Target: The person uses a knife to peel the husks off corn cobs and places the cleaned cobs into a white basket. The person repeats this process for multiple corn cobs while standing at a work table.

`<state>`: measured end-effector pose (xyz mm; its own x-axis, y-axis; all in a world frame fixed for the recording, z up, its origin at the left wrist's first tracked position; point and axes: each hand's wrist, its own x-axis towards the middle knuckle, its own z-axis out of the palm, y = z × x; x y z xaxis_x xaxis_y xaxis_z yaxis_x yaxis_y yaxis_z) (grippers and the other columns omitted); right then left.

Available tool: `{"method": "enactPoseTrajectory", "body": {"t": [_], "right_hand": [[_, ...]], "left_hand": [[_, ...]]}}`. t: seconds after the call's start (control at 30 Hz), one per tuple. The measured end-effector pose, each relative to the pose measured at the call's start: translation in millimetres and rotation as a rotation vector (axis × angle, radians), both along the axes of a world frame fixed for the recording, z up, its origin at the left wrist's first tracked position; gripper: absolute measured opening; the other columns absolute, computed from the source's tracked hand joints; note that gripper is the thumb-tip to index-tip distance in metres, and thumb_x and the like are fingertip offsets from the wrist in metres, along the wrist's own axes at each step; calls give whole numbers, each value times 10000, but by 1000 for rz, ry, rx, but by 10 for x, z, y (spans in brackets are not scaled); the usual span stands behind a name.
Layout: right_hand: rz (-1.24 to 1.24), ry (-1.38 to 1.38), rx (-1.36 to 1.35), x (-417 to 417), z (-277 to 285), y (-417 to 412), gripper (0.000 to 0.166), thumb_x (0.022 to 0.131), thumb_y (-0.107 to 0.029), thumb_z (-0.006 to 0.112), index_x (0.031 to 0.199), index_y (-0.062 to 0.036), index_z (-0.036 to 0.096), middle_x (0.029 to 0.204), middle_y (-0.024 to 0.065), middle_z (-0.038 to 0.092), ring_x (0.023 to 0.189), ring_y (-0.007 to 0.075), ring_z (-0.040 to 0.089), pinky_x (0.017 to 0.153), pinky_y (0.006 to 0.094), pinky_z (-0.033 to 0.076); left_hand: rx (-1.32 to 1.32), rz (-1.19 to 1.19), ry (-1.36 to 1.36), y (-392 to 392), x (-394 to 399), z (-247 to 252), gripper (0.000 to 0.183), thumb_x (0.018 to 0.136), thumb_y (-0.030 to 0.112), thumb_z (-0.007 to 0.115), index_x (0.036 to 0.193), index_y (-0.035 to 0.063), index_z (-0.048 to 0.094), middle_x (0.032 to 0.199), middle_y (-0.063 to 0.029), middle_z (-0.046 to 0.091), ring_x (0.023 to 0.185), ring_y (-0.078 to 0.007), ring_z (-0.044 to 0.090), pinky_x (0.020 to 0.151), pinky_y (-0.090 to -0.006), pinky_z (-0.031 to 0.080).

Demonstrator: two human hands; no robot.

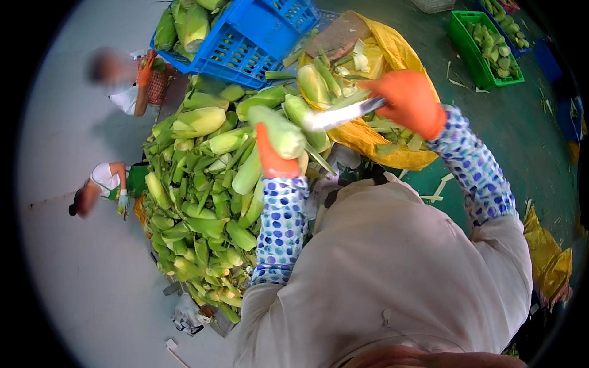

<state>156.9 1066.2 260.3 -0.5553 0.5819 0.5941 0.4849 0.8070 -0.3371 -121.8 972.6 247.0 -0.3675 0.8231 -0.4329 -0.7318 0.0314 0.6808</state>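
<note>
My left hand (275, 158), in an orange glove, is closed around an ear of corn (278, 131) in pale green husk. In my right hand (407, 101), also gloved in orange, is a knife (343, 114); its blade is blurred and points left towards the ear. A strip of husk (352, 97) lies along the blade; whether my fingers hold it cannot be told. Beneath my left hand spreads a large heap of corn in husks (207, 161). Below my right hand is a yellow woven sack (398, 43) with cut husk pieces.
A blue plastic crate (248, 41) holding corn stands at the heap's far end. Two people, one in orange gloves (146, 69), one in a green apron (137, 180), are across the heap. A green crate (487, 76) with corn stands at right; husk scraps (439, 188) litter the floor.
</note>
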Motion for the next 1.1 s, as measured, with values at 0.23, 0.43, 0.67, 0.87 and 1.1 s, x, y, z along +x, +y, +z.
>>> {"method": "enactPoseTrajectory", "body": {"t": [0.23,0.43,0.67,0.87,1.1], "right_hand": [[-336,40,-613,433,-585,218,376,806,-152,700,1178,-105,674,818,129,661,696,233,632,655,329,502],[121,432,-615,-417,204,-392,506,771,-92,754,1263,-144,648,879,75,673,733,219,629,683,319,505],[19,450,-278,-842,196,-687,354,683,-75,774,1029,-108,709,890,46,653,818,273,620,665,371,489],[4,492,-175,-894,109,-811,311,681,-89,776,985,-82,706,847,30,639,763,247,597,623,377,466],[95,393,-44,-916,65,-874,319,707,-94,749,1020,-82,684,800,12,580,676,223,554,553,361,423]], "left_hand": [[404,-208,274,-181,-251,195,729,911,340,661,1470,45,299,1307,-165,526,1232,-315,499,1069,-497,381],[413,-431,268,-195,152,139,897,767,102,711,1512,58,214,1382,-137,455,1304,-308,436,1121,-488,323],[378,-411,497,-161,354,270,844,766,14,639,1506,46,235,1361,-147,484,1319,-302,419,1120,-466,318],[390,-304,663,-176,428,249,701,877,170,675,1470,48,321,1379,-162,488,1328,-291,423,1134,-461,316],[655,-416,425,-152,328,116,654,910,100,631,1476,54,307,1399,-131,494,1370,-302,381,1166,-490,270]]}}
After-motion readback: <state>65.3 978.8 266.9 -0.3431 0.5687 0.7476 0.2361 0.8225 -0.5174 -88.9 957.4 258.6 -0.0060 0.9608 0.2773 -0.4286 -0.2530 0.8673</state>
